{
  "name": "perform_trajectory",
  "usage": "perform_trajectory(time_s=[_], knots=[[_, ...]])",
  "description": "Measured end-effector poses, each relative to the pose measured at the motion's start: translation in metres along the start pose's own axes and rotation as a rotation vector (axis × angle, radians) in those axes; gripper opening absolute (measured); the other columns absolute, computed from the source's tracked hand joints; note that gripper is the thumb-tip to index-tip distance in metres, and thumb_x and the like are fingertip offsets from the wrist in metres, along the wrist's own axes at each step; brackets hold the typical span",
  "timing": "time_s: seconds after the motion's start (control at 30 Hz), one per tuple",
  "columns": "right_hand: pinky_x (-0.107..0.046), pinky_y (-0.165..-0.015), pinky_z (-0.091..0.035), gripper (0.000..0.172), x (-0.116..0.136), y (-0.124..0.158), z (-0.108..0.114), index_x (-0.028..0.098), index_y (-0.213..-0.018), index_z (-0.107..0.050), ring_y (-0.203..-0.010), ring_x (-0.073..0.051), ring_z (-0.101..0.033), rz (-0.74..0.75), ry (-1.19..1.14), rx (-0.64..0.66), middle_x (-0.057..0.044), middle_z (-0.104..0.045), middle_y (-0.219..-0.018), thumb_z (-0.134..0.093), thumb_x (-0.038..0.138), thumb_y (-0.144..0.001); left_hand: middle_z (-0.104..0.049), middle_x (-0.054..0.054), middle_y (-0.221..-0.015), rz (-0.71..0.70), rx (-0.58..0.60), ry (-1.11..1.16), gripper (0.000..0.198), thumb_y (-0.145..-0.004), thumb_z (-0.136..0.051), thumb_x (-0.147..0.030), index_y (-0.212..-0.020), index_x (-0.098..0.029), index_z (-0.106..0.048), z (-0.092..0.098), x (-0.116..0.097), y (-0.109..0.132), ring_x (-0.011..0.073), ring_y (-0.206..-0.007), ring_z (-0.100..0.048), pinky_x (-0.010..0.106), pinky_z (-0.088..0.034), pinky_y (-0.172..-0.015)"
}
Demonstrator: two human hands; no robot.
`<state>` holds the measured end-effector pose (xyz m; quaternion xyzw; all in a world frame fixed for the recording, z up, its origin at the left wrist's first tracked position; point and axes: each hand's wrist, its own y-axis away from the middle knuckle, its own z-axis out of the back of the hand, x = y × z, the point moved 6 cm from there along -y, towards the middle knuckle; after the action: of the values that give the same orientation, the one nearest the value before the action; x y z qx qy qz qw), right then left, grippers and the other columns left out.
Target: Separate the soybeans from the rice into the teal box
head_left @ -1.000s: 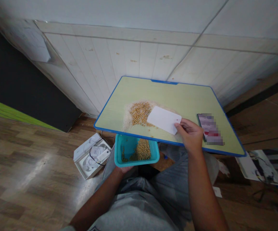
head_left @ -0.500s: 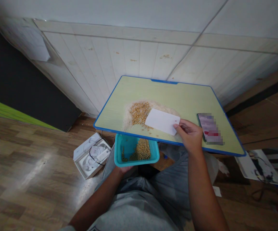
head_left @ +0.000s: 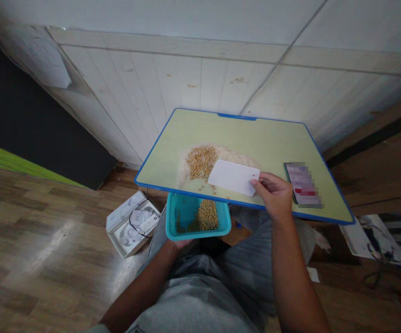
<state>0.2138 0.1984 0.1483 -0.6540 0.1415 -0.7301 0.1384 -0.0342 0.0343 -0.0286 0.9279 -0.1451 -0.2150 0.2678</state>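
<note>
My right hand pinches the right end of a white card, tilted low over the table. To the card's left lies a heap of round yellow soybeans, with whitish rice-like grains around and behind it. Several loose beans sit between the heap and the table's near edge. My left hand supports a turquoise plastic tub from underneath, just below that edge; its fingers are hidden by the tub. More soybeans lie inside, mostly toward the right.
The yellow-green folding table has a blue rim and stands against a panelled wall. A phone with a blurred screen lies on its right side. An open white box with a cable rests on the floor at left.
The card has shifted very slightly toward the near edge. Several loose beans near that edge have moved a little. The tub is almost where it was.
</note>
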Motion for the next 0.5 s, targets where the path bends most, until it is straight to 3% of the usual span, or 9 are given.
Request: perform_trajectory(time_s=[0.27, 0.37, 0.5], knots=[[-0.024, -0.051, -0.054, 0.014, 0.002, 0.001, -0.001, 0.025, -0.085, -0.094, -0.056, -0.016, -0.067, -0.007, -0.041, 0.003, 0.0, -0.08, -0.068, -0.096, 0.034, -0.076, -0.083, 0.011, -0.161, 0.018, 0.12, 0.032, 0.068, -0.113, -0.052, -0.062, -0.161, -0.021, -0.076, 0.013, 0.005, -0.008, 0.04, -0.173, -0.055, 0.061, -0.036, -0.148], [-0.025, -0.05, -0.054, 0.012, 0.003, 0.001, -0.001, 0.025, -0.085, -0.094, -0.055, -0.015, -0.067, -0.012, -0.044, 0.02, 0.0, -0.081, -0.068, -0.095, 0.033, -0.076, -0.083, 0.012, -0.16, 0.022, 0.222, 0.066, 0.065, -0.113, -0.053, -0.061, -0.155, -0.02, -0.08, 0.014, 0.006, -0.01, 0.0372, -0.166, -0.064, 0.058, -0.037, -0.148], [-0.026, -0.051, -0.056, 0.014, 0.003, 0.001, -0.001, 0.025, -0.087, -0.094, -0.056, -0.016, -0.068, -0.018, -0.039, 0.05, -0.001, -0.083, -0.071, -0.096, 0.034, -0.076, -0.086, 0.014, -0.153, 0.031, 0.271, 0.076, 0.06, -0.115, -0.052, -0.058, -0.143, -0.017, -0.086, 0.018, 0.008, -0.013, 0.0331, -0.147, -0.079, 0.054, -0.043, -0.144]])
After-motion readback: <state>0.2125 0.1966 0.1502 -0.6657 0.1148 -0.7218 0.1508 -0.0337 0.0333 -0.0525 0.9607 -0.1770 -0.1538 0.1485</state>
